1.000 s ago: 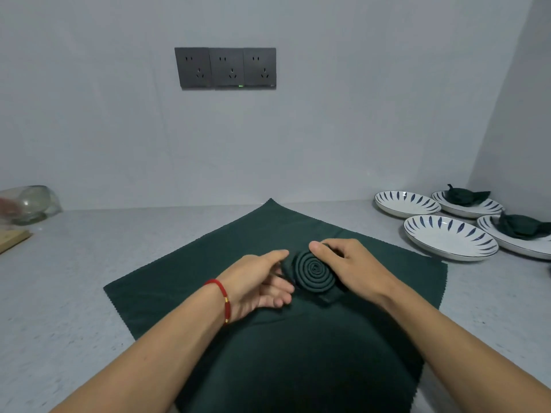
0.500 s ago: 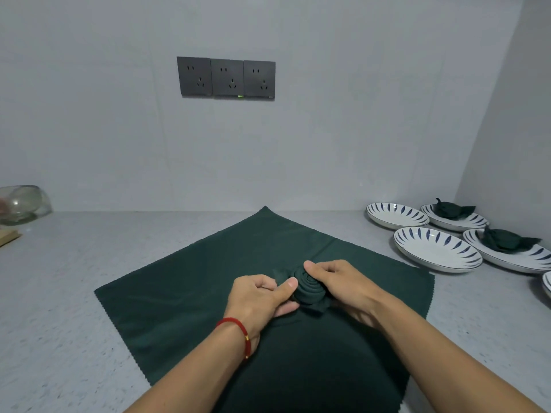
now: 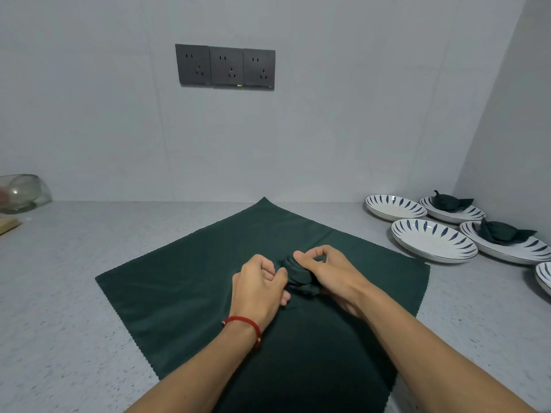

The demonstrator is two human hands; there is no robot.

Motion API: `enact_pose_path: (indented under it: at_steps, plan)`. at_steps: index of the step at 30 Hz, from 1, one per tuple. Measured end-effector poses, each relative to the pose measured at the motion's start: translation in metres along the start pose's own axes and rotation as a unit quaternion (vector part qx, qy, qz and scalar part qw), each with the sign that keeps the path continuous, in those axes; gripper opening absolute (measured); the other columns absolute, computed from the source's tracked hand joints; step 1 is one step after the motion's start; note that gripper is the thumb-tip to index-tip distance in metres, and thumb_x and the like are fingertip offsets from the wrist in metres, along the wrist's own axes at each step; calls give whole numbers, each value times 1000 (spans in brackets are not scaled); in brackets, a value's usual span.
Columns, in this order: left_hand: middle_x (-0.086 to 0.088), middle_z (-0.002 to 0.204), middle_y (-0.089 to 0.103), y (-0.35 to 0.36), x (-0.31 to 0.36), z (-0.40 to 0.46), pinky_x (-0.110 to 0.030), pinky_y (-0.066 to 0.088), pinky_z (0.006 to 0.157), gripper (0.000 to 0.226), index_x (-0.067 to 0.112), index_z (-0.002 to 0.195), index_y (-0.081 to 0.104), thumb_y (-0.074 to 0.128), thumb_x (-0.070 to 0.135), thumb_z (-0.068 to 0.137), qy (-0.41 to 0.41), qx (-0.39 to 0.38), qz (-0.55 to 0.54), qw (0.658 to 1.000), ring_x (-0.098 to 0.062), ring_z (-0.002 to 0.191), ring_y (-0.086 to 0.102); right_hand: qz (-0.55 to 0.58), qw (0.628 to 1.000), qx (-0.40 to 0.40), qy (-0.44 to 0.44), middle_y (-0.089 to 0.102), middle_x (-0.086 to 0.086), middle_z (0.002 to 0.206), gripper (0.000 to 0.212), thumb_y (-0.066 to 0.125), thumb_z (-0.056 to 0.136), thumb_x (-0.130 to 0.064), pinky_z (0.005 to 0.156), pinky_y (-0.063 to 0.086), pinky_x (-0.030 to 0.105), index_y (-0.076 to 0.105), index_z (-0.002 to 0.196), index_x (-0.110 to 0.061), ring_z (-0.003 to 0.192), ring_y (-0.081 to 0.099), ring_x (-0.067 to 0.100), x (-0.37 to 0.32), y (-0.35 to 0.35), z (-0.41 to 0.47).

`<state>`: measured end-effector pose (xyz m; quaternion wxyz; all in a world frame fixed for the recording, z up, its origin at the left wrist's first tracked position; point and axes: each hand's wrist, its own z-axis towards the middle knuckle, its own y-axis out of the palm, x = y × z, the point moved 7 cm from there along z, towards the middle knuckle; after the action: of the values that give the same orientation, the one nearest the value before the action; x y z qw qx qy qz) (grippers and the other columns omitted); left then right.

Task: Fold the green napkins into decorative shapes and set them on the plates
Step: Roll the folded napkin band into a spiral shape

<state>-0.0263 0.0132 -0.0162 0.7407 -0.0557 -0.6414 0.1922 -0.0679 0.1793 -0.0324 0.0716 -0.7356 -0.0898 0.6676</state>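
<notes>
A dark green rolled napkin, coiled like a rosette, sits on a flat green napkin spread as a diamond on the grey counter. My left hand grips the roll from the left, and my right hand pinches it from the right with thumb on top. At the right stand white plates with blue leaf marks. Two plates hold nothing. Two others carry folded green napkins.
A glass bowl and the corner of a wooden board lie at the far left. Part of another plate shows at the right edge. Dark wall sockets hang on the back wall, and a side wall closes the right.
The roll's spiral face, plain a second ago, is now turned away and squeezed between both hands. My left hand has closed in on it. The view has tilted up slightly.
</notes>
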Motion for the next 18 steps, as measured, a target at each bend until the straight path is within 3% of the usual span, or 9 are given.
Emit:
enact_pose_path:
  at_steps: [4,9,15,18]
  plan:
    - [-7,53,69,-1,-5,-3,-21,50,51,7,3,87,54,57,10,85,-36,30,-13,999,-15,42,59,-31,999,18,-9,71,5,87,44,75,84,-52,68,52,32,57,112,-23,68,64,14,0,1,-3]
    - [-16,58,70,4,-36,8,-36,62,70,8,0,89,64,59,4,85,-183,16,-94,978,-26,52,71,-127,991,22,-37,59,-8,86,36,75,81,-55,71,44,25,60,104,-31,76,55,5,1,4,-2]
    - [-22,64,71,5,-46,22,-45,62,82,20,8,68,55,60,5,87,-206,-79,-35,975,-35,64,74,-205,977,4,-53,64,-9,80,28,76,83,-47,58,42,20,63,100,-28,62,59,7,-8,6,-6]
    - [-19,64,72,2,-43,30,-41,62,81,18,2,73,64,61,6,90,-181,-86,3,980,-30,63,75,-239,969,0,-55,63,-6,82,27,76,84,-44,53,44,18,63,100,-28,59,59,10,-11,7,-4]
